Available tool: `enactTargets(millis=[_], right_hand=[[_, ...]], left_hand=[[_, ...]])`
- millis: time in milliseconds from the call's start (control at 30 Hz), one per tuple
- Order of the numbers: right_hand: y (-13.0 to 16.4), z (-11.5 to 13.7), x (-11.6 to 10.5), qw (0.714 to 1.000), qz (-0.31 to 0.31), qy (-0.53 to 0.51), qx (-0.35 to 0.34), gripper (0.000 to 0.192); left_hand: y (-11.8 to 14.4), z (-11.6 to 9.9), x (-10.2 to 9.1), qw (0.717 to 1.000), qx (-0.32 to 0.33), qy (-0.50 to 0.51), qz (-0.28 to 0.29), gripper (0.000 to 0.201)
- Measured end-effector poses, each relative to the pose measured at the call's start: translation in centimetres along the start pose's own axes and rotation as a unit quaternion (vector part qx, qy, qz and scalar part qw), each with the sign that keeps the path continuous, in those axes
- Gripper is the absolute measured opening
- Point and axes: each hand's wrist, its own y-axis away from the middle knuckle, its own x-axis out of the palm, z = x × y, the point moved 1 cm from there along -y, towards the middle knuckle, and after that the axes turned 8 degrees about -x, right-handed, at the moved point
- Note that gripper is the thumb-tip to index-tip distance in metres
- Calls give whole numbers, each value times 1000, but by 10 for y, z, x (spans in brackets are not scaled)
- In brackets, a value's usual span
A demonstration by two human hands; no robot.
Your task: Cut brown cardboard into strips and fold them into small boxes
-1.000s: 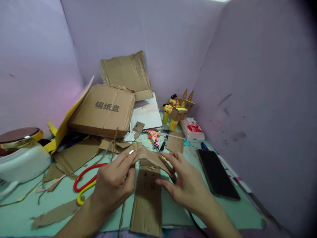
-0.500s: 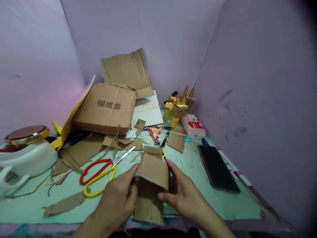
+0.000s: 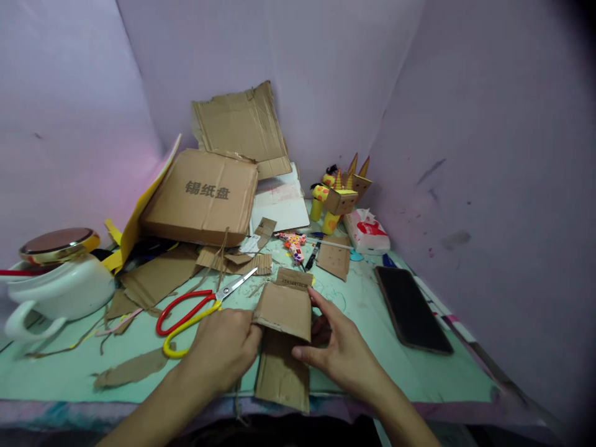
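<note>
A folded piece of brown cardboard (image 3: 283, 310) lies close to the table's front edge between my hands, its middle panel bent up and a flat panel reaching toward me. My left hand (image 3: 228, 344) grips the raised panel's left edge, with its fingertips hidden behind the cardboard. On the other side my right hand (image 3: 336, 335) holds the right edge, index finger at the far corner and thumb at the near one. Left of my left hand lies a pair of scissors (image 3: 218, 298) with one red and one yellow handle, blades pointing away.
A printed cardboard box (image 3: 200, 198) and cardboard sheet (image 3: 242, 127) lean at the back. At left stands a white pot (image 3: 65, 288); at right lie a phone (image 3: 412, 310) and tissue pack (image 3: 367, 231). Yellow-spotted paper figures (image 3: 333, 202), a patterned glue gun (image 3: 294, 247) and scraps lie around.
The whole view has shifted slightly. My left hand has closed more tightly at the cardboard's left edge, and the raised panel has tilted a little. My right hand stays at its right edge.
</note>
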Motion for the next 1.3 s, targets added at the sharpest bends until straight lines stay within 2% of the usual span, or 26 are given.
enactTargets(millis=[100,267,367,467,600,767,933,1100,1300], right_hand=[[3,-4,0,999,-1,-38,17,99],[6,-11,1,994,-24,-101,23,103],[6,-12,2,996,-35,-83,21,96],[4,-13,2,997,-19,-79,-3,90],[5,-20,-1,996,10,-70,-49,92],[10,-27,-4,994,29,-57,-83,86],[5,-20,-3,995,33,-51,-74,82],[-17,-18,-9,992,34,-7,-123,83],[-27,-14,-12,983,94,29,-153,75]], left_hand=[[3,-9,2,999,-3,-51,-5,32],[1,-16,5,998,20,-55,-16,31],[-6,-12,5,997,45,-55,-13,29],[-10,-7,8,997,73,-34,-2,27],[-11,1,14,996,88,-11,10,29],[-10,4,18,993,111,-22,18,33],[-11,-1,20,995,93,-32,2,35],[-22,-5,18,997,76,-29,-15,35],[-30,-4,13,996,83,-20,13,41]])
